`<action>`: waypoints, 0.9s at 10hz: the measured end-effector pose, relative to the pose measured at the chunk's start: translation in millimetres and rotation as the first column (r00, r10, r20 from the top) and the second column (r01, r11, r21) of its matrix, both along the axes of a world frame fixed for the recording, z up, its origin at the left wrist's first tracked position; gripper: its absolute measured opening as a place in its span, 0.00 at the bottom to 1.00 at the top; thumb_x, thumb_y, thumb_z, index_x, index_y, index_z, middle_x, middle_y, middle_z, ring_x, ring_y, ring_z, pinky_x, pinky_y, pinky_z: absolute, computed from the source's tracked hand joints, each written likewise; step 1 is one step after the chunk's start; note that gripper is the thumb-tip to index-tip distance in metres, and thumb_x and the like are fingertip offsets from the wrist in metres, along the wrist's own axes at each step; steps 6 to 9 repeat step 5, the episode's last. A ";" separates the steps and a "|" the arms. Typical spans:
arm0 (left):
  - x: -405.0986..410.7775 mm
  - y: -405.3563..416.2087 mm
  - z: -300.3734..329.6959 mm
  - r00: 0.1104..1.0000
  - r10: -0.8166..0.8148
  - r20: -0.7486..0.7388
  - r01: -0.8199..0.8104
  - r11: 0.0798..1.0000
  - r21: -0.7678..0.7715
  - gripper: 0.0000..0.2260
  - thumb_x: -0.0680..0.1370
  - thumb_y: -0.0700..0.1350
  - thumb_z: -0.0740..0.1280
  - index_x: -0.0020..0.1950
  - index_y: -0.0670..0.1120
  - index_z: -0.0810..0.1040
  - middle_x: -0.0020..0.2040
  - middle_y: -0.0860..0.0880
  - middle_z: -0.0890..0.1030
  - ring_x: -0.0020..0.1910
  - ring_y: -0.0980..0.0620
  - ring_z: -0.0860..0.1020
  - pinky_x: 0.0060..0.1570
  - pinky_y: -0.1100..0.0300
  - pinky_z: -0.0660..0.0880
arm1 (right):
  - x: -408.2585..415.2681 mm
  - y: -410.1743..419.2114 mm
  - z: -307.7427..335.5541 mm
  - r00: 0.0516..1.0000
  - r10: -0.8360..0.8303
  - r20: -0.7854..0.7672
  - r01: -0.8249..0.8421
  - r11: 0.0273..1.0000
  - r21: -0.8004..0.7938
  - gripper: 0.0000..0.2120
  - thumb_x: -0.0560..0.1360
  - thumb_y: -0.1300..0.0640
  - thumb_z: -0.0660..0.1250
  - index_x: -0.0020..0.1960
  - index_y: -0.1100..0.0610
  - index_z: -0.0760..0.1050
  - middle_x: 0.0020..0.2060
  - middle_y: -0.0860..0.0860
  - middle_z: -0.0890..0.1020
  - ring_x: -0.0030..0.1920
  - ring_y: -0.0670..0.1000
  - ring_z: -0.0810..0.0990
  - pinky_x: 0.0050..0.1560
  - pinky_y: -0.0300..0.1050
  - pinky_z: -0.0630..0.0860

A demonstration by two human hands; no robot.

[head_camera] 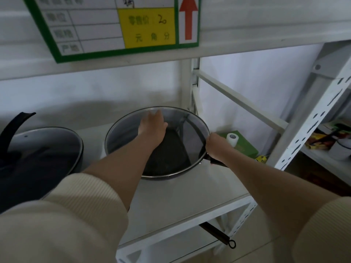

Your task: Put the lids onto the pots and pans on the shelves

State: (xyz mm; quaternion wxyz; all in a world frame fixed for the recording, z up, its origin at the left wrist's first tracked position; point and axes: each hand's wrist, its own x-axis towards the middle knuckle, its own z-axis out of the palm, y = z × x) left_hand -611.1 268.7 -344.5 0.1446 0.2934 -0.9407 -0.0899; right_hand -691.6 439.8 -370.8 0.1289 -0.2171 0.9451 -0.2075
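Observation:
A round glass lid [123,133] with a metal rim lies tilted over a dark pan [165,160] on the white shelf [182,198]. My left hand [152,126] is on top of the lid at its middle, fingers closed around what seems to be the knob, which is hidden. My right hand [218,147] grips the pan's black handle [216,161] at the right rim. To the left stands a second dark pan [28,168] with a glass lid [47,145] on it.
A green box [245,147] with a white tape roll [232,139] sits right of the pan. White shelf uprights [311,118] stand at right. A price sign [117,25] hangs on the upper shelf edge. A black handle [218,234] pokes out below the shelf.

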 end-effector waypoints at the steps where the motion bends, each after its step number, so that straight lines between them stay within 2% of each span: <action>1: 2.4 0.1 -0.8 0.999 -0.006 0.045 0.005 1.000 0.013 0.13 0.82 0.43 0.59 0.65 0.40 0.70 0.63 0.38 0.72 0.58 0.38 0.74 0.49 0.51 0.71 | 2.4 -1.7 4.3 0.995 -0.023 -0.102 0.030 0.997 0.072 0.13 0.79 0.60 0.54 0.62 0.61 0.69 0.58 0.60 0.78 0.58 0.61 0.77 0.50 0.51 0.71; 2: 11.2 -0.8 1.7 0.997 -0.024 0.078 0.023 1.000 0.016 0.15 0.81 0.41 0.57 0.68 0.41 0.68 0.65 0.37 0.70 0.59 0.37 0.73 0.52 0.47 0.73 | 10.0 -6.5 8.4 0.989 0.029 -0.142 -0.016 0.996 0.091 0.14 0.80 0.60 0.54 0.63 0.61 0.68 0.60 0.59 0.74 0.60 0.61 0.76 0.54 0.52 0.72; 3: 24.4 1.3 3.5 0.998 -0.046 0.046 0.044 0.998 0.039 0.18 0.81 0.42 0.57 0.71 0.43 0.65 0.67 0.39 0.71 0.62 0.38 0.72 0.58 0.45 0.74 | 18.3 -9.1 11.5 0.970 0.102 -0.220 -0.078 0.990 0.114 0.16 0.79 0.60 0.55 0.66 0.61 0.67 0.62 0.60 0.72 0.61 0.61 0.73 0.59 0.54 0.72; 4: 44.5 7.9 7.1 0.996 -0.050 0.076 0.048 0.999 0.021 0.22 0.80 0.44 0.58 0.74 0.45 0.62 0.69 0.41 0.71 0.64 0.40 0.72 0.59 0.44 0.75 | 33.2 -12.8 21.9 0.897 0.222 -0.382 -0.193 0.975 0.114 0.18 0.79 0.57 0.57 0.68 0.59 0.67 0.64 0.59 0.73 0.62 0.60 0.72 0.61 0.55 0.71; 5: 61.0 10.3 18.6 0.996 -0.018 0.083 0.025 0.996 -0.086 0.21 0.79 0.46 0.58 0.72 0.46 0.65 0.66 0.42 0.73 0.61 0.41 0.74 0.56 0.46 0.76 | 54.4 -25.4 42.9 0.846 0.288 -0.449 -0.297 0.953 0.054 0.17 0.79 0.55 0.58 0.66 0.59 0.69 0.63 0.58 0.74 0.63 0.59 0.73 0.61 0.55 0.71; 9: 61.0 10.3 18.6 0.996 -0.018 0.083 0.025 0.996 -0.086 0.21 0.79 0.46 0.58 0.72 0.46 0.65 0.66 0.42 0.73 0.61 0.41 0.74 0.56 0.46 0.76 | 54.4 -25.4 42.9 0.846 0.288 -0.449 -0.297 0.953 0.054 0.17 0.79 0.55 0.58 0.66 0.59 0.69 0.63 0.58 0.74 0.63 0.59 0.73 0.61 0.55 0.71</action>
